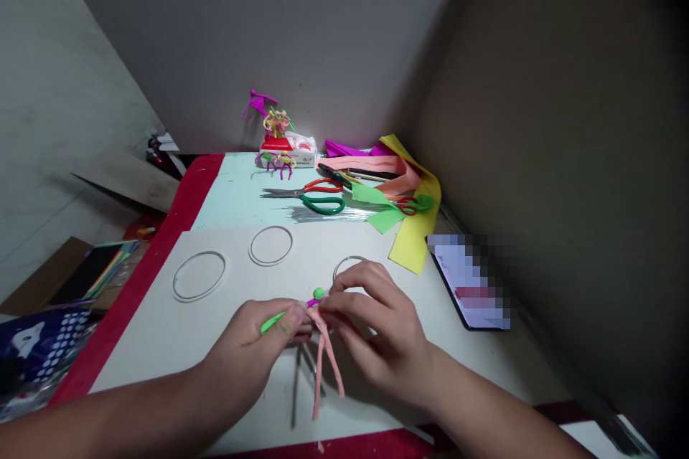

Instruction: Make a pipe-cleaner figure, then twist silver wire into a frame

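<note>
A small pipe-cleaner figure point(324, 351) hangs between my hands over the white board, with two pink legs dangling, a purple middle and a green ball point(319, 293) on top. My left hand point(252, 344) pinches the figure's middle and a bright green pipe-cleaner piece point(273, 323) that sticks out to the left. My right hand point(374, 330) grips the figure from the other side, its fingers curled around the pink and purple twist. The hands hide most of the join.
Clear plastic rings point(199, 276) lie on the white board point(161, 344), and one point(349, 265) is partly behind my right hand. Beyond are scissors point(323, 197), coloured paper point(414, 229), pipe-cleaner figures on a tissue box point(288, 154), and a pixelated phone point(468, 283).
</note>
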### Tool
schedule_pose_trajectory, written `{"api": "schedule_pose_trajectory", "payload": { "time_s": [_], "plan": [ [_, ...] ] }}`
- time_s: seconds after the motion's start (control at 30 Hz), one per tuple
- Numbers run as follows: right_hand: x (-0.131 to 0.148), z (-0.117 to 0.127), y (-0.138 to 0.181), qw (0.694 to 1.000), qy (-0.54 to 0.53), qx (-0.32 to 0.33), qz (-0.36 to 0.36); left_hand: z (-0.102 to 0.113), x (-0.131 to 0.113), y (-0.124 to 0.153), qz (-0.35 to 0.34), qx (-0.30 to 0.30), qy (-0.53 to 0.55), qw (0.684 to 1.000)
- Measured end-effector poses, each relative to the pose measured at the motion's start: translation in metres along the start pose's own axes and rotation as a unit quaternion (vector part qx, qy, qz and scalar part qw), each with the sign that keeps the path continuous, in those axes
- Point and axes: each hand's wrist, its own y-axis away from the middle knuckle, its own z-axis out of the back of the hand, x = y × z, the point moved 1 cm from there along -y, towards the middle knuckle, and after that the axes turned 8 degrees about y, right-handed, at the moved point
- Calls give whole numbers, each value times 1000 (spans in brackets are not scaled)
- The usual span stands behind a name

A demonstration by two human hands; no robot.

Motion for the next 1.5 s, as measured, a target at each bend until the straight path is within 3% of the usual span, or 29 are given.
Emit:
{"api": "schedule_pose_trajectory", "payload": {
  "time_s": [0.23,0.77,0.9,1.17,1.5],
  "plan": [
    [3,1,-1,1000,-11,20,-14,-1,-4,2,-36,-3,-131,991],
    [3,-5,2,999,14,39,-9,-4,0,3,-29,14,-131,991],
    [2,-8,3,999,25,33,-18,-3,0,3,-36,-6,-160,987],
    [0,-1,1,992,-91,5,-91,-2,1,4,-41,13,-194,980],
    [1,-2,-4,987,-112,56,-103,-5,-3,3,-39,36,-194,980]
  ]
}}
